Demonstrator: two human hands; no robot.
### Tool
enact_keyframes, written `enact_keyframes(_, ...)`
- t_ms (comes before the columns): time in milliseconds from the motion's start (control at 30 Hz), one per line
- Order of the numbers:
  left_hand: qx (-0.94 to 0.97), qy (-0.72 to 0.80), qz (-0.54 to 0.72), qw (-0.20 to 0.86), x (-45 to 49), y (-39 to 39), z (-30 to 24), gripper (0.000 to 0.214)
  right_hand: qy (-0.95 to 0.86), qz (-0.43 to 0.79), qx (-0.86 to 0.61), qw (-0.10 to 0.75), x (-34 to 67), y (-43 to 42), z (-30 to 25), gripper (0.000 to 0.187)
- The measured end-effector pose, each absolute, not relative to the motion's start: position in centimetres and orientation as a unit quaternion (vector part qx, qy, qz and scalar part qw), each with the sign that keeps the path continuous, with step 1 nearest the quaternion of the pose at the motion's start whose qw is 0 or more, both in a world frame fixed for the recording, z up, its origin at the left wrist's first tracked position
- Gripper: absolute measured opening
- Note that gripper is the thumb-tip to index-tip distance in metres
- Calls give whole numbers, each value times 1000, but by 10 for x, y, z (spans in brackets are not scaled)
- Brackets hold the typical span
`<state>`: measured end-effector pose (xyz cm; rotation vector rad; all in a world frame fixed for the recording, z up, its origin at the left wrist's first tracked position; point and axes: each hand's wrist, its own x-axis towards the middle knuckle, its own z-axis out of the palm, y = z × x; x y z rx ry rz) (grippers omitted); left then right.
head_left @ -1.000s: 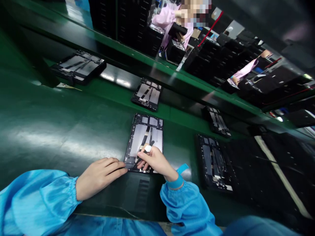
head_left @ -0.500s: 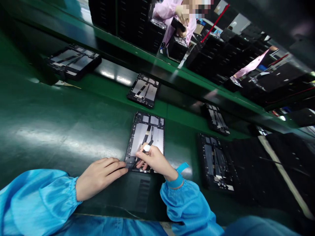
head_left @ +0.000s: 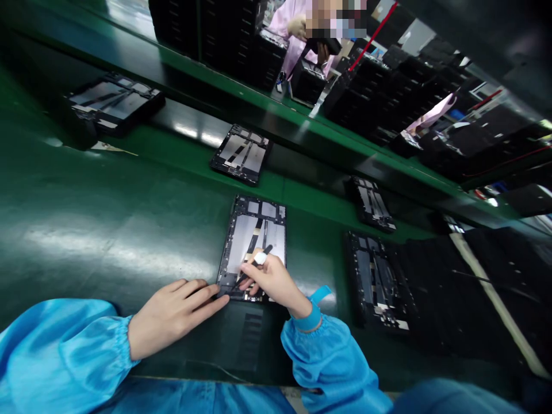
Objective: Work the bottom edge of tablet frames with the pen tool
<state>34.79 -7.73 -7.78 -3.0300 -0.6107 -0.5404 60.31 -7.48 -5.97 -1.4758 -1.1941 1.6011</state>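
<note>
Opened tablet (head_left: 245,230) lies flat on the green workbench (head_left: 107,224), directly in front of the person, with dark strips running over its pale inside. The right hand (head_left: 272,280) pinches a slim dark tool (head_left: 268,250) between thumb and fingers, over the lower part of the tablet; the tool slants down toward the near left corner, and I cannot tell whether its tip touches. The left hand (head_left: 172,316) grips nothing: its fingers are extended and slightly spread, fingertips resting at that corner. Another opened tablet (head_left: 241,154) lies just beyond, and a third (head_left: 377,282) to the right
</note>
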Motion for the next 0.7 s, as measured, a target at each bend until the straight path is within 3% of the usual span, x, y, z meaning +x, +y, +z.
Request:
enact_keyframes(133,-963,-181,-198,7,350,-75,-83,45,-462,527,-597,390,616,-98,-59,28)
enact_keyframes(333,-959,-186,-213,14,350,-73,-92,43,-526,452,-611,382,618,-121,-60,17)
enact_keyframes(700,-960,-197,-197,40,351,-76,-96,47,-448,498,-603,434,613,-118,-65,21)
